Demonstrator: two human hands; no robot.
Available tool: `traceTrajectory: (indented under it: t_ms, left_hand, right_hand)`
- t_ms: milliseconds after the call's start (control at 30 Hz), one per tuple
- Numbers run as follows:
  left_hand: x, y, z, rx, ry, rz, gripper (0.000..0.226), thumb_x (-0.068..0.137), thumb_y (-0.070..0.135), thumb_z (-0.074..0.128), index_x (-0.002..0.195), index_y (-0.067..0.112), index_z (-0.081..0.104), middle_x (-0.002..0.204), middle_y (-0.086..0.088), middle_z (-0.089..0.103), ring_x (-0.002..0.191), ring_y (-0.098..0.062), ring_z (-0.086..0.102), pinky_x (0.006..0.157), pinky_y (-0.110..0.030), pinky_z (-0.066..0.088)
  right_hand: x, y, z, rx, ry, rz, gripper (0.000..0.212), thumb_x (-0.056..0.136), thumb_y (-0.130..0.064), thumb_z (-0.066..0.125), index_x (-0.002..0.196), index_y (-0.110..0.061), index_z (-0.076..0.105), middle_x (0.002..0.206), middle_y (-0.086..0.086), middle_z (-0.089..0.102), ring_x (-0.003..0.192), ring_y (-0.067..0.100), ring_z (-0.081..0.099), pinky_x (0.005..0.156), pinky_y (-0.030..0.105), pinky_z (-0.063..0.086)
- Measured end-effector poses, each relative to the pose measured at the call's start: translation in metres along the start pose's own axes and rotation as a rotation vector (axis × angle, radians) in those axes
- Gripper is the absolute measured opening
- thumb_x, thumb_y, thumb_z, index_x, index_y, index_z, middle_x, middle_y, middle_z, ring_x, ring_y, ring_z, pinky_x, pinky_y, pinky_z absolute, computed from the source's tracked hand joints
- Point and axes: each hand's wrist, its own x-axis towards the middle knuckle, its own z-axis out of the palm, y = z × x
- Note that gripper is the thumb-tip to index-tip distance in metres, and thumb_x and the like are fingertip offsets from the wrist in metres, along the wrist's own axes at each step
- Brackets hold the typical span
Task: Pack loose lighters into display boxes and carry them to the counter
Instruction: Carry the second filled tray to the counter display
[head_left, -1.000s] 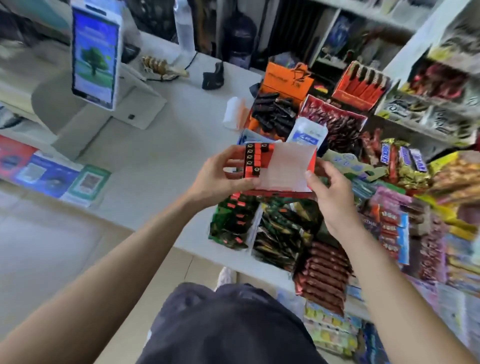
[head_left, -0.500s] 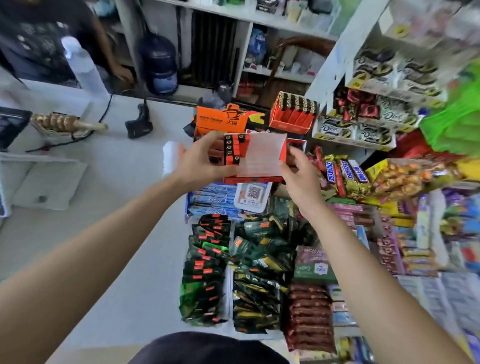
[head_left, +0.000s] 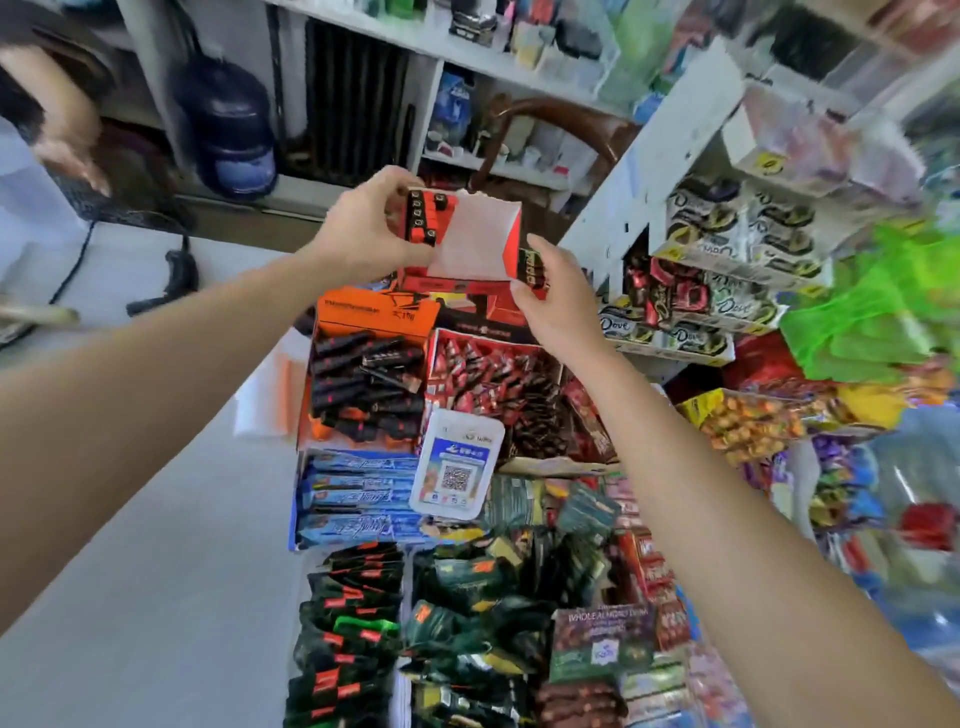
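Both hands grip a red cardboard box (head_left: 453, 285) of lighters (head_left: 423, 218): left hand (head_left: 363, 236) curled round its side, right hand (head_left: 560, 307) pinching a corner, above an orange carton (head_left: 374, 313).

I hold the red display box (head_left: 470, 244) of lighters (head_left: 423, 218) above the orange box (head_left: 374, 312). My left hand (head_left: 363, 234) grips its left side and my right hand (head_left: 556, 296) pinches its right corner.

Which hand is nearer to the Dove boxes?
Right. The right hand grips the right corner of the red box, just left of the Dove boxes. The left hand grips the box's left side, farther from them.
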Motion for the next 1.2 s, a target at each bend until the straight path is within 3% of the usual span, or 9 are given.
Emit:
traceTrajectory:
  t_ms: [167, 267, 433, 600, 833, 1067, 1200]
  left_hand:
    - [0.049, -0.014, 0.004, 0.050, -0.074, 0.006, 0.064, 0.067, 0.024, 0.088, 0.123, 0.027, 0.057, 0.103, 0.006, 0.068, 0.094, -0.017, 0.068, 0.084, -0.038, 0.058]
    - [0.067, -0.027, 0.009, 0.130, -0.111, -0.003, 0.065, 0.067, 0.024, 0.088, 0.124, 0.023, 0.057, 0.105, 0.006, 0.064, 0.096, -0.016, 0.064, 0.082, -0.030, 0.051]
    - [0.078, -0.049, 0.016, 0.273, -0.209, 0.019, 0.066, 0.065, 0.029, 0.088, 0.123, 0.020, 0.057, 0.112, 0.001, 0.067, 0.103, -0.022, 0.063, 0.094, -0.040, 0.053]
    - [0.081, -0.050, 0.023, 0.363, -0.279, 0.061, 0.067, 0.067, 0.026, 0.087, 0.123, 0.018, 0.052, 0.107, -0.001, 0.063, 0.097, -0.024, 0.060, 0.079, -0.036, 0.047]
    - [0.080, -0.044, 0.018, 0.464, -0.411, 0.052, 0.064, 0.067, 0.032, 0.088, 0.123, 0.024, 0.057, 0.112, -0.002, 0.066, 0.101, -0.026, 0.062, 0.090, -0.043, 0.054]
    - [0.075, -0.042, 0.025, 0.505, -0.335, 0.066, 0.072, 0.076, 0.031, 0.082, 0.140, 0.019, 0.053, 0.126, -0.010, 0.064, 0.112, -0.032, 0.059, 0.089, -0.036, 0.046]
    - [0.063, -0.039, 0.030, 0.535, -0.307, 0.088, 0.086, 0.076, 0.033, 0.079, 0.151, 0.017, 0.041, 0.144, -0.013, 0.053, 0.129, -0.034, 0.051, 0.103, -0.042, 0.044]
  right_hand:
    - [0.031, 0.021, 0.019, -0.159, -0.093, 0.006, 0.059, 0.097, -0.028, 0.060, 0.151, -0.017, 0.041, 0.152, 0.005, 0.045, 0.142, 0.023, 0.039, 0.120, 0.041, 0.030]
    - [0.038, 0.036, 0.028, -0.255, -0.102, 0.003, 0.058, 0.097, -0.030, 0.059, 0.151, -0.016, 0.042, 0.155, 0.004, 0.043, 0.145, 0.024, 0.034, 0.121, 0.041, 0.027]
    - [0.038, 0.046, 0.037, -0.289, -0.047, -0.024, 0.059, 0.096, -0.031, 0.061, 0.151, -0.018, 0.043, 0.155, 0.001, 0.042, 0.146, 0.022, 0.031, 0.121, 0.039, 0.026]
    - [0.037, 0.045, 0.043, -0.307, -0.052, -0.020, 0.064, 0.094, -0.034, 0.062, 0.152, -0.018, 0.041, 0.156, 0.001, 0.041, 0.146, 0.021, 0.029, 0.120, 0.036, 0.025]
    - [0.035, 0.043, 0.039, -0.296, -0.074, -0.006, 0.065, 0.092, -0.030, 0.064, 0.152, -0.016, 0.042, 0.155, 0.001, 0.042, 0.146, 0.022, 0.030, 0.119, 0.033, 0.025]
    - [0.036, 0.044, 0.038, -0.296, -0.107, 0.013, 0.068, 0.091, -0.030, 0.065, 0.152, -0.017, 0.041, 0.156, 0.002, 0.040, 0.146, 0.023, 0.029, 0.119, 0.037, 0.026]
    - [0.038, 0.044, 0.034, -0.293, -0.167, 0.014, 0.069, 0.091, -0.030, 0.065, 0.153, -0.018, 0.038, 0.160, 0.003, 0.035, 0.149, 0.024, 0.025, 0.122, 0.038, 0.022]
